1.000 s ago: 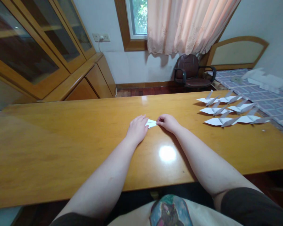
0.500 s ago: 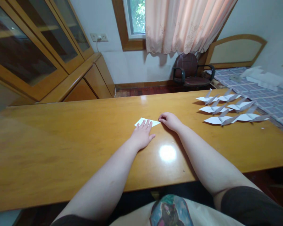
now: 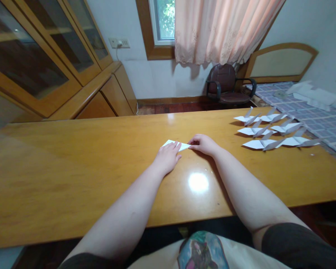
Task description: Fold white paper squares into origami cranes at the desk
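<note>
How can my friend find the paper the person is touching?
Look at the wooden table. Near its middle, a folded white paper lies under the left hand, its narrow tip at the right hand. It's flat, unlike the white paper birds to the right, which have parts sticking up.

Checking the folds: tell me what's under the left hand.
Part of a folded white paper lies under the left hand, on the wooden table; its far corner and right part show. The covered part cannot be seen.

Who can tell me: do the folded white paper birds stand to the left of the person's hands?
No, the folded white paper birds stand to the right of the right hand.
</note>
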`<state>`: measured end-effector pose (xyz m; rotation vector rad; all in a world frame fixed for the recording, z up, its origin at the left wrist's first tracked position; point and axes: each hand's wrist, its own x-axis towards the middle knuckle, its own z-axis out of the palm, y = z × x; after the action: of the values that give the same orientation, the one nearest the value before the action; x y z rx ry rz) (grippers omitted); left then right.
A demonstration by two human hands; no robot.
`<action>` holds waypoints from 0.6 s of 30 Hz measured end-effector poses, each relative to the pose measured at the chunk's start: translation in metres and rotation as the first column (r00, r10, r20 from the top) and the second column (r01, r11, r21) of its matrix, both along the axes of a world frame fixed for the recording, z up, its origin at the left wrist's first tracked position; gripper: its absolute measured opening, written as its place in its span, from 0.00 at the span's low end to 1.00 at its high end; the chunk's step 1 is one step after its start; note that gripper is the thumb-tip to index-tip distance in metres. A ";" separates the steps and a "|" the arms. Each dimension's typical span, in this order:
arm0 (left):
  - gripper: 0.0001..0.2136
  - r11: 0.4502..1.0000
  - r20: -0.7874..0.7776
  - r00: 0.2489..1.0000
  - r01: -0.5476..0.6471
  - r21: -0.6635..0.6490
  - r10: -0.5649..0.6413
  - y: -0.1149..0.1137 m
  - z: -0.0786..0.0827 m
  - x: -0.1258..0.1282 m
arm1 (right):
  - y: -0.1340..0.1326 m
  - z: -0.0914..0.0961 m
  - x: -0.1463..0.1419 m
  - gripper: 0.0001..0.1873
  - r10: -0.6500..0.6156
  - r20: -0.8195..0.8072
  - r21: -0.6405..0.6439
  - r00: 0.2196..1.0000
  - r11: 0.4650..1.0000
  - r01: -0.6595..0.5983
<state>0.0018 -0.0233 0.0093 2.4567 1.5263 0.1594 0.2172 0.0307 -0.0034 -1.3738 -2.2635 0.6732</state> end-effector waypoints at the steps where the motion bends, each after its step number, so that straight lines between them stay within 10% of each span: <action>1: 0.25 1.000 0.018 1.000 -0.019 0.013 0.019 0.002 0.000 -0.001 | 0.000 0.000 0.000 0.07 0.001 0.009 0.010 1.000 1.000 -0.001; 18: 0.12 0.980 0.348 0.924 -0.191 0.057 0.159 0.003 0.014 -0.004 | -0.004 -0.003 -0.008 0.10 -0.053 -0.095 -0.007 0.994 0.999 0.053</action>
<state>-0.0020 -0.0200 0.0231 2.2022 1.6043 0.6660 0.2094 0.0270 -0.0069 -1.3698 -2.1454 0.7111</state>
